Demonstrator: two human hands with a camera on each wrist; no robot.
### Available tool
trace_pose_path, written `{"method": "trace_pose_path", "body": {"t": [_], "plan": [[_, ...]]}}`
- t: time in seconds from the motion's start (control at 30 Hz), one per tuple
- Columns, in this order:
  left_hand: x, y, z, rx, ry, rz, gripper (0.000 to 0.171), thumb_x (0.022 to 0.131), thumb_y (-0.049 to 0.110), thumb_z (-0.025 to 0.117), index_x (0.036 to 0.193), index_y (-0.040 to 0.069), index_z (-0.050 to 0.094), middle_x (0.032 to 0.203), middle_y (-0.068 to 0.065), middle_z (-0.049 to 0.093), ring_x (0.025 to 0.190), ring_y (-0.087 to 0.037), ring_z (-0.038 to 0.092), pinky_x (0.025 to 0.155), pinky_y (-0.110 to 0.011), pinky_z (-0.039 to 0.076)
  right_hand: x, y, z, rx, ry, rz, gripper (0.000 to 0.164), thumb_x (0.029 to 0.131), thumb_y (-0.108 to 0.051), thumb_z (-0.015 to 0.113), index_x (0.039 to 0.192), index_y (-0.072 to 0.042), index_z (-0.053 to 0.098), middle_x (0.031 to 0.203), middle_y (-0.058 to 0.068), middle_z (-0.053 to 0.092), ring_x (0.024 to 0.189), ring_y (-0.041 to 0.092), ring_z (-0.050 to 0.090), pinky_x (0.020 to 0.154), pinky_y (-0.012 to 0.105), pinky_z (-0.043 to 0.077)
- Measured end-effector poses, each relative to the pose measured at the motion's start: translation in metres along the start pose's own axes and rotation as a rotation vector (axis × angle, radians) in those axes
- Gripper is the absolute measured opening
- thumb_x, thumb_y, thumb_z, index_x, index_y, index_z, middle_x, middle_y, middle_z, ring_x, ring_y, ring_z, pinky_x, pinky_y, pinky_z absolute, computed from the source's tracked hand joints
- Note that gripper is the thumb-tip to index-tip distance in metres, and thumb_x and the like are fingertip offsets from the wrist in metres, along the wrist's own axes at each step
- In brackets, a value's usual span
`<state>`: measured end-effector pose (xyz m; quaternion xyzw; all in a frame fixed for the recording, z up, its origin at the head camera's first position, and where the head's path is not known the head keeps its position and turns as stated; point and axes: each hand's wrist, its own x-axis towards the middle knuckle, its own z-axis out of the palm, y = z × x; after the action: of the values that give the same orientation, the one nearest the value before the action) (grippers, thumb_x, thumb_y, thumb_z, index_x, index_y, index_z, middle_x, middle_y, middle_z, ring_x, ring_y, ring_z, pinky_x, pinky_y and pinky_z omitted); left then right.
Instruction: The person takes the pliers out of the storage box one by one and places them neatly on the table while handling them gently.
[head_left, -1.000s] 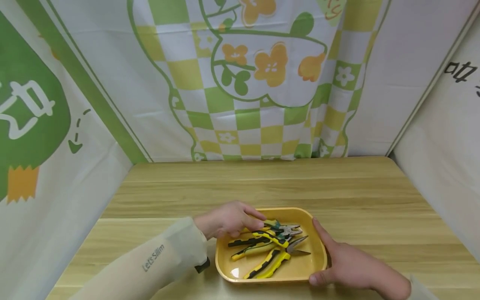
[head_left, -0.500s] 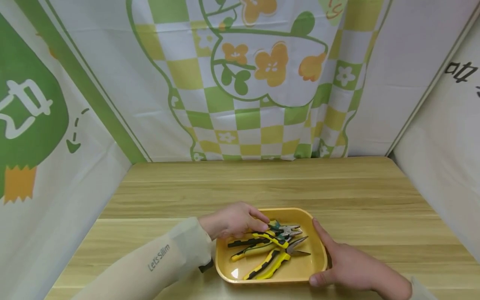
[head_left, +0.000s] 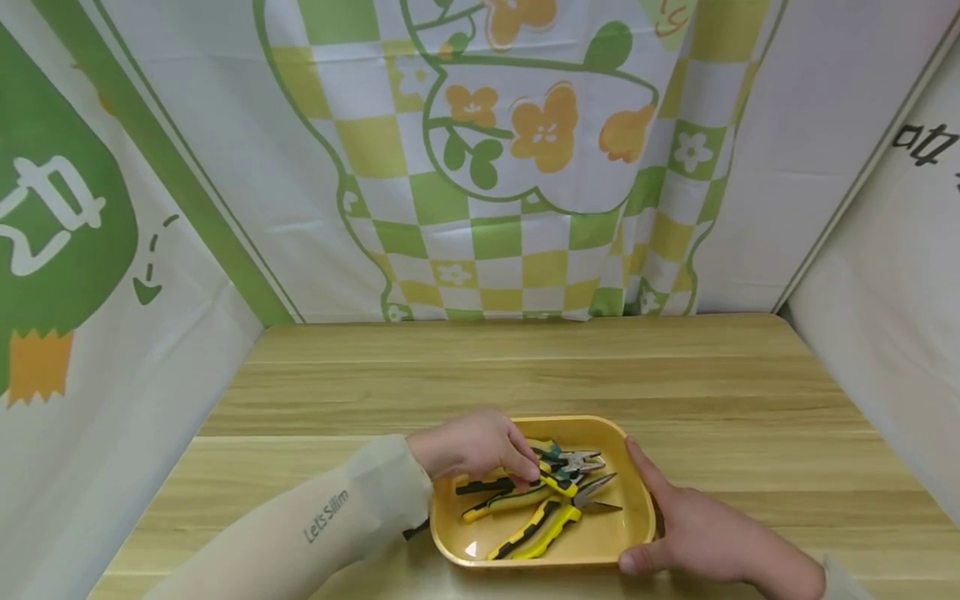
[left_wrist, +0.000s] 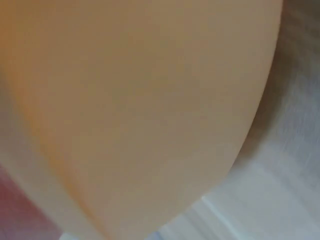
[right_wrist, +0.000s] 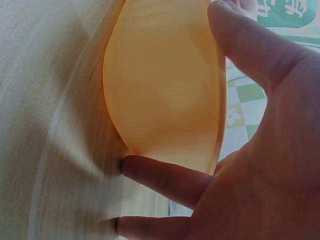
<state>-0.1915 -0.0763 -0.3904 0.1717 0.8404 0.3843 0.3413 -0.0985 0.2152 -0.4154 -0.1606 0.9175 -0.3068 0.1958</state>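
In the head view, a yellow plastic tray (head_left: 600, 542) holds several pliers. My left hand (head_left: 487, 446) reaches over its left side, thumb and fingers pinching the yellow-and-black handle of a pair of pliers (head_left: 558, 483) lying on top; its head is hard to make out. Below lie yellow-and-black long-nose pliers (head_left: 555, 529), tips to the right. Behind are pliers with a silver head (head_left: 581, 461) and green-yellow grips. My right hand (head_left: 701, 525) holds the tray's right end, thumb at the front corner, index finger at the back. In the right wrist view, the thumb presses the rim.
The tray stands on a wood-grain table (head_left: 450, 375) near its front. A green-and-yellow checked cloth (head_left: 517, 242) hangs behind the table, with white printed sheets at both sides. The tray's tan wall (left_wrist: 150, 110) fills most of the left wrist view.
My left hand has shifted slightly right and forward-down, its fingertips coming onto the yellow-and-black handle. My right hand and the tray have stayed in place.
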Motion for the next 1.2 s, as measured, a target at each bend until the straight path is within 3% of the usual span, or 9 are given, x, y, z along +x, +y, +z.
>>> {"method": "trace_pose_path", "body": {"t": [0.17,0.3,0.43,0.7,0.8,1.03,1.13,1.2], "plan": [[0.001,0.004,-0.001,0.247,0.014,0.043,0.01,0.088,0.022,0.077,0.079,0.02,0.079,0.075,0.011,0.071,0.072,-0.009,0.059,0.064,-0.028,0.046,0.001,0.001,0.0,0.001,-0.002,0.003,0.136,0.07,-0.06,0.082,0.16,-0.009,-0.006,0.102,0.011,0.069,0.091,0.02,0.059,0.089,0.053,0.047],[0.0,0.006,-0.001,0.291,0.024,0.034,0.017,0.09,0.02,0.075,0.073,0.02,0.079,0.074,0.012,0.07,0.06,-0.012,0.051,0.056,-0.028,0.042,0.0,0.001,-0.001,0.008,-0.01,0.01,0.135,0.071,-0.06,0.082,0.16,-0.009,-0.006,0.102,0.011,0.069,0.092,0.021,0.06,0.089,0.054,0.046],[-0.003,0.007,-0.002,0.27,0.045,0.026,0.013,0.093,0.018,0.072,0.082,0.018,0.08,0.071,0.01,0.069,0.06,-0.011,0.05,0.056,-0.027,0.041,0.0,0.001,-0.001,-0.003,0.0,0.004,0.136,0.07,-0.061,0.082,0.16,-0.01,-0.006,0.101,0.012,0.069,0.092,0.021,0.06,0.089,0.053,0.047],[-0.007,0.011,-0.018,0.172,0.109,0.082,0.014,0.095,0.019,0.069,0.089,0.015,0.08,0.08,0.011,0.07,0.078,-0.007,0.055,0.077,-0.032,0.047,0.0,0.002,0.0,-0.008,0.001,0.014,0.135,0.07,-0.061,0.082,0.16,-0.011,-0.005,0.112,0.02,0.067,0.099,0.025,0.061,0.091,0.055,0.046],[-0.01,0.012,-0.026,0.09,0.118,0.068,0.012,0.096,0.019,0.068,0.097,0.014,0.079,0.079,0.006,0.072,0.062,-0.01,0.046,0.061,-0.032,0.041,0.0,0.002,0.0,-0.006,-0.002,0.018,0.135,0.07,-0.061,0.082,0.16,-0.012,-0.005,0.111,0.02,0.067,0.099,0.026,0.061,0.091,0.056,0.045],[-0.019,0.011,-0.043,-0.064,0.175,0.041,0.018,0.097,0.019,0.067,0.109,0.011,0.077,0.085,0.001,0.073,0.058,-0.007,0.041,0.056,-0.026,0.037,-0.001,0.002,0.0,-0.015,0.005,0.006,0.135,0.07,-0.061,0.082,0.16,-0.01,-0.005,0.103,0.016,0.069,0.095,0.024,0.061,0.089,0.054,0.047],[-0.022,0.008,-0.048,-0.185,0.18,0.036,0.02,0.098,0.015,0.065,0.114,0.007,0.075,0.088,-0.005,0.074,0.047,-0.01,0.023,0.045,-0.024,0.024,-0.001,0.002,0.0,-0.01,-0.005,0.011,0.135,0.07,-0.062,0.081,0.16,-0.01,-0.006,0.098,0.011,0.069,0.091,0.022,0.061,0.088,0.054,0.047],[-0.024,0.004,-0.052,-0.251,0.182,0.037,0.022,0.099,0.013,0.063,0.117,0.005,0.073,0.091,-0.008,0.073,0.044,-0.009,0.02,0.043,-0.022,0.022,-0.001,0.002,0.0,-0.002,-0.015,0.018,0.135,0.071,-0.061,0.081,0.16,-0.01,-0.007,0.094,0.007,0.069,0.088,0.021,0.06,0.087,0.053,0.047]]}}
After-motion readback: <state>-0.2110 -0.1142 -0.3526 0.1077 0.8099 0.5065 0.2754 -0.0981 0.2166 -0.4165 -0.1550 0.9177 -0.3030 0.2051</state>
